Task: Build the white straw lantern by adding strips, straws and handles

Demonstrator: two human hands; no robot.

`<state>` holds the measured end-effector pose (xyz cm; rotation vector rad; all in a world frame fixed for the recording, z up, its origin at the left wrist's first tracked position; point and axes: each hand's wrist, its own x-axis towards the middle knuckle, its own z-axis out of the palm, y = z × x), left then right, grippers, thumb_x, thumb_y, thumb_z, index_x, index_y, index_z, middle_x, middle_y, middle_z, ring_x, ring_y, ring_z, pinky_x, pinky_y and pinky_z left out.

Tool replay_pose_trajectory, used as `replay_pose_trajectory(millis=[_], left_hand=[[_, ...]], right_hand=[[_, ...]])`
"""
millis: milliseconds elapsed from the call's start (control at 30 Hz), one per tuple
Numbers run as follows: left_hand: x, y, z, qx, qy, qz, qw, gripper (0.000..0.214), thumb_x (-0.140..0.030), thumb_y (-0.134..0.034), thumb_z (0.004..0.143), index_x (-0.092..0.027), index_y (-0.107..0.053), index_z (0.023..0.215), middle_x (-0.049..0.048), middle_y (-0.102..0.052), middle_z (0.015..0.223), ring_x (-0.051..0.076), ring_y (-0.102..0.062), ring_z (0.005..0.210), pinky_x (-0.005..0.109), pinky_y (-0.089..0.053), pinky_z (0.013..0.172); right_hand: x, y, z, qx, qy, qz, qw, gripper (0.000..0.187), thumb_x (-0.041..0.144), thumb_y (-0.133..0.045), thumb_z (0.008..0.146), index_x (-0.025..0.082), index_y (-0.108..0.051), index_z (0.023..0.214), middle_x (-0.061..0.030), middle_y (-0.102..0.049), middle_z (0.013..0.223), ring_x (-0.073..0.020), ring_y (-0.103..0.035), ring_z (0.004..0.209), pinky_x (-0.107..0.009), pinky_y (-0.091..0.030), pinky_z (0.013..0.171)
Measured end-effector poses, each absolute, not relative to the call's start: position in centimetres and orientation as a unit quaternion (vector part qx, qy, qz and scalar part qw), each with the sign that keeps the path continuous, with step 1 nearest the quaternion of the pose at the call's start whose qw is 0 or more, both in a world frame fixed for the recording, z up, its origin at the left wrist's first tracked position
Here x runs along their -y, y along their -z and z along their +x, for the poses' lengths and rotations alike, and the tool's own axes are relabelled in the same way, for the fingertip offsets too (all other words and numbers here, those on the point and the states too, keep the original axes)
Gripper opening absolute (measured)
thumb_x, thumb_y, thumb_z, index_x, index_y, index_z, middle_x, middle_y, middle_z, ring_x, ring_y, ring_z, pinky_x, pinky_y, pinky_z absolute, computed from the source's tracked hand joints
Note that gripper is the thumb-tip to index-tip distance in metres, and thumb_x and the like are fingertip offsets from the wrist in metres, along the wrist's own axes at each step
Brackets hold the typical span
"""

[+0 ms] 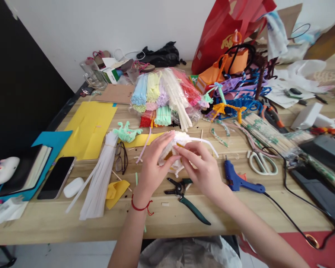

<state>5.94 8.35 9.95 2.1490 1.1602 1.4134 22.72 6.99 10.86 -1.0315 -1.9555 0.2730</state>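
Above the middle of the table, my left hand (pixel 153 160) is curled round the left side of a white fuzzy pipe-cleaner craft (pixel 181 136) with yellow showing inside. From the right, my right hand (pixel 205 167) has its thumb and fingers closed on the same piece. A loose white pipe cleaner (pixel 205 140) sticks out to the right over my right fingers. Much of the craft is hidden behind both hands. Just below them lie green-handled cutting pliers (pixel 188 201). A blue glue gun (pixel 240 178) rests right of my right hand.
Bundled colourful pipe cleaners (pixel 162 93) lie at the back. White strips (pixel 96 186), glasses (pixel 121 158) and a phone (pixel 57 178) are on the left. White-handled scissors (pixel 262 163), a black cord (pixel 286 208) and wrapped sticks (pixel 268 130) sit right. A red bag (pixel 220 33) stands behind.
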Motion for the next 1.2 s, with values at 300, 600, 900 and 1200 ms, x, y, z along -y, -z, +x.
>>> replay_pose_trajectory(millis=[300,600,900,1200], left_hand=[[-7.9,-9.3,5.6,-0.418,-0.502,0.736,0.174,0.052,-0.028,-0.066,0.085,-0.024,-0.048,0.133,0.0103,-0.053,0.138,0.024,-0.049,0.129,0.046,-0.039,0.109],[-7.6,-9.0,5.6,-0.408,-0.506,0.740,0.176,0.048,-0.026,-0.066,0.085,-0.024,-0.050,0.130,0.0098,-0.054,0.135,0.025,-0.049,0.127,0.049,-0.040,0.108],[-7.5,-8.8,5.5,-0.403,-0.504,0.745,0.170,0.049,-0.026,-0.066,0.085,-0.023,-0.049,0.131,0.0097,-0.054,0.136,0.024,-0.049,0.127,0.048,-0.039,0.109],[-7.4,-8.9,5.5,-0.407,-0.492,0.753,0.156,0.051,-0.027,-0.067,0.084,-0.024,-0.048,0.132,0.0100,-0.053,0.137,0.025,-0.048,0.128,0.048,-0.039,0.109]], right_hand=[[-7.0,-12.7,22.3,0.581,-0.482,-0.506,0.419,0.030,0.039,-0.052,0.091,0.014,-0.069,0.091,0.0028,-0.055,0.048,-0.0087,-0.048,0.042,-0.019,-0.037,0.043],[-7.9,-13.3,20.6,0.429,-0.655,-0.457,0.421,0.038,0.050,-0.060,0.080,0.013,-0.069,0.082,0.0054,-0.052,0.037,-0.0035,-0.028,0.025,-0.018,-0.015,0.028],[-7.6,-13.3,20.7,0.428,-0.641,-0.469,0.431,0.037,0.047,-0.062,0.080,0.011,-0.072,0.084,0.0055,-0.050,0.037,-0.0029,-0.028,0.025,-0.018,-0.013,0.028],[-7.5,-13.3,20.2,0.441,-0.596,-0.482,0.466,0.030,0.042,-0.064,0.079,0.013,-0.069,0.075,0.0074,-0.045,0.035,-0.0030,-0.029,0.030,-0.017,-0.019,0.032]])
